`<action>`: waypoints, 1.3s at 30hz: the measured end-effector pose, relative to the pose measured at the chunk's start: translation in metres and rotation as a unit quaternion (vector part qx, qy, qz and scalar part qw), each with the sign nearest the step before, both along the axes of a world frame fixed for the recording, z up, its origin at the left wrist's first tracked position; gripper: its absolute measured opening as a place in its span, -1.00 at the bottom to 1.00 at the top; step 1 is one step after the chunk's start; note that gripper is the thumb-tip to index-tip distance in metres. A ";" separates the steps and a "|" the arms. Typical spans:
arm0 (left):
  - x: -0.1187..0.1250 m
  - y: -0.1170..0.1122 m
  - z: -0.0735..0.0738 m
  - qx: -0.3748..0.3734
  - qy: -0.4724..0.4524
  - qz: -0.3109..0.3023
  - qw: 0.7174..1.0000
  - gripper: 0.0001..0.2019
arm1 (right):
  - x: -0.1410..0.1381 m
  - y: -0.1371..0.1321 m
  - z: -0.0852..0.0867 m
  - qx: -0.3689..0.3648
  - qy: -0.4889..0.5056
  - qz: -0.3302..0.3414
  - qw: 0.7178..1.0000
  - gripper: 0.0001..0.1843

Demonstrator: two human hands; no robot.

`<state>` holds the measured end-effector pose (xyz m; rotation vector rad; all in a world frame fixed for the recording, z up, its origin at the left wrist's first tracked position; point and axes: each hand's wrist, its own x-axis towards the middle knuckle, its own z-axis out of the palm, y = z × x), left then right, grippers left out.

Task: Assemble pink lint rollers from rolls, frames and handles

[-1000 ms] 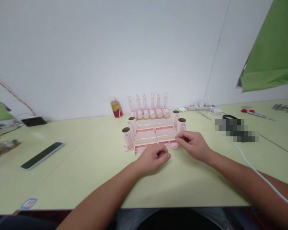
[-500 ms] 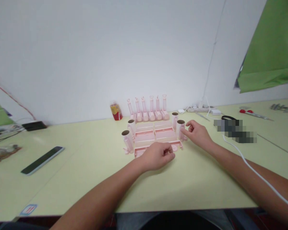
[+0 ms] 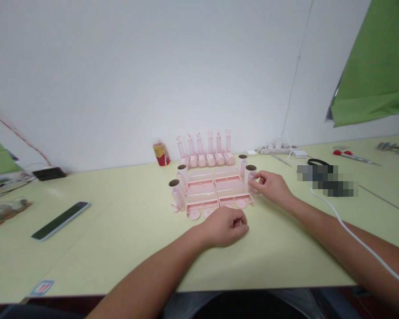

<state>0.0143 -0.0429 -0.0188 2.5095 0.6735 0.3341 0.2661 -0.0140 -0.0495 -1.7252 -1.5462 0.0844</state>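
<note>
A set of pink plastic parts lies on the pale yellow table (image 3: 119, 239): flat pink trays (image 3: 216, 188) in the middle, upright pink tubes with dark openings on both sides, and small round pink discs (image 3: 194, 215) at the front. My right hand (image 3: 271, 187) has its fingers closed round the nearest right-hand pink tube (image 3: 251, 177). My left hand (image 3: 226, 227) rests on the table in a loose fist just in front of the trays; whether it holds anything is hidden.
A row of tall pink posts (image 3: 206, 150) and a red and yellow packet (image 3: 161, 153) stand by the wall. A phone (image 3: 61, 220) lies at the left. At the right are a power strip (image 3: 279, 149), a white cable (image 3: 359, 241), red-handled scissors (image 3: 349, 156) and green cloth (image 3: 379, 66).
My right hand moved from the front of the trays back and right to the pink tube and closed on it. My left hand drew back toward me, uncovering the front trays and discs.
</note>
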 end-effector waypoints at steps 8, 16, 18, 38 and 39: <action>0.001 0.003 -0.005 -0.007 0.000 -0.005 1.000 -0.86 | -0.001 -0.003 0.007 0.060 0.010 -0.020 0.998 -0.52; 0.000 0.003 -0.001 -0.001 0.012 -0.008 1.000 -0.85 | 0.011 0.000 0.009 0.053 -0.056 0.040 0.996 -0.53; 0.000 0.003 -0.001 -0.001 0.013 -0.008 1.000 -0.84 | 0.016 0.001 0.009 0.047 -0.058 0.021 0.997 -0.56; -0.002 0.003 -0.003 -0.003 -0.028 -0.002 1.000 -0.87 | 0.033 -0.005 0.028 0.175 -0.001 -0.088 0.981 -0.80; -0.002 0.004 -0.003 0.001 -0.046 0.007 0.999 -0.86 | 0.033 -0.008 0.032 0.211 0.012 -0.109 0.971 -0.79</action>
